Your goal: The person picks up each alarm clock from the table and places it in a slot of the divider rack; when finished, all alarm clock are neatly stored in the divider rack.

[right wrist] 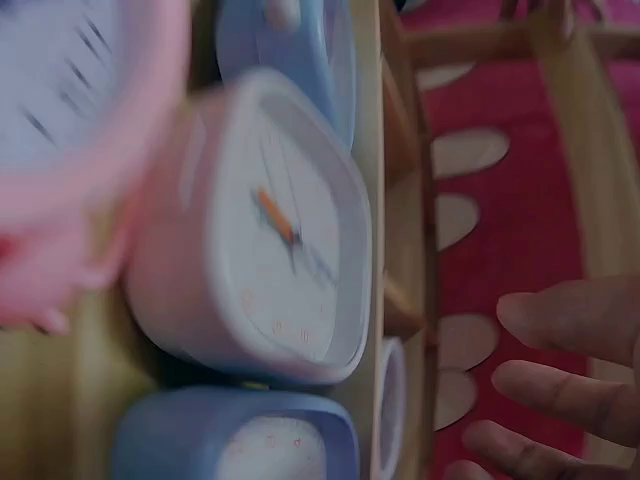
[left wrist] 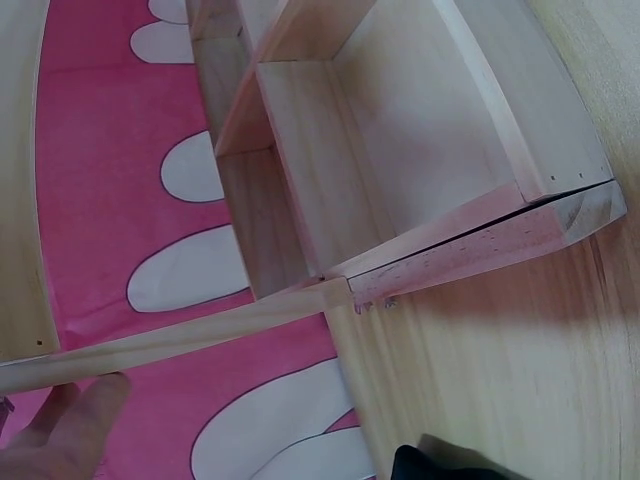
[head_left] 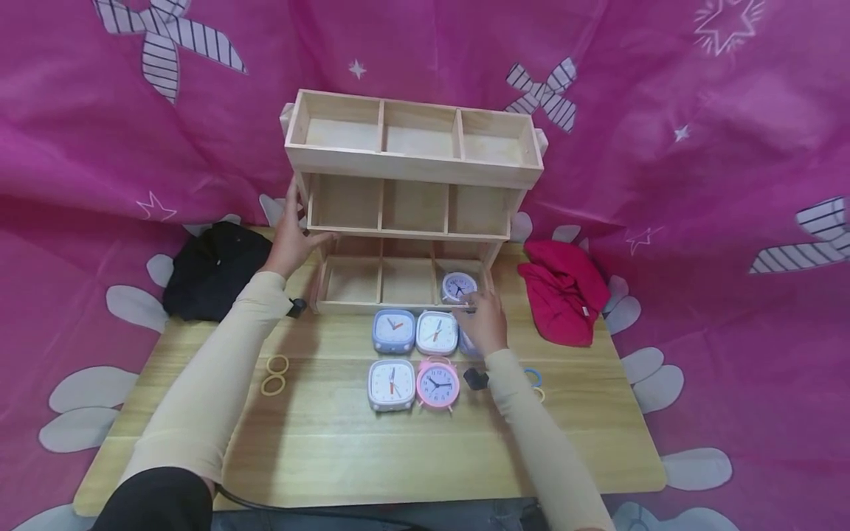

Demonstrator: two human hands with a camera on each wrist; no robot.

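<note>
A three-tier wooden rack (head_left: 415, 171) with divided compartments stands at the back of the table. My left hand (head_left: 292, 240) rests against its left side, fingers extended; the left wrist view shows fingertips (left wrist: 108, 395) at an upright. A pale round alarm clock (head_left: 458, 286) sits in the lowest right compartment. Just in front of it is my right hand (head_left: 486, 323), fingers spread and nothing held in the right wrist view. Before the rack are a blue square clock (head_left: 394, 330), a white one (head_left: 437, 332), another blue clock (head_left: 468, 345) mostly hidden by my right hand, a second white one (head_left: 392, 385) and a pink round clock (head_left: 438, 383).
Black cloth (head_left: 222, 269) lies at the table's left back, red cloth (head_left: 564, 291) at the right back. Yellow rings (head_left: 273, 385) lie at left; a blue ring (head_left: 533, 377) is beside my right forearm. A pink patterned curtain (head_left: 664, 169) hangs behind the table.
</note>
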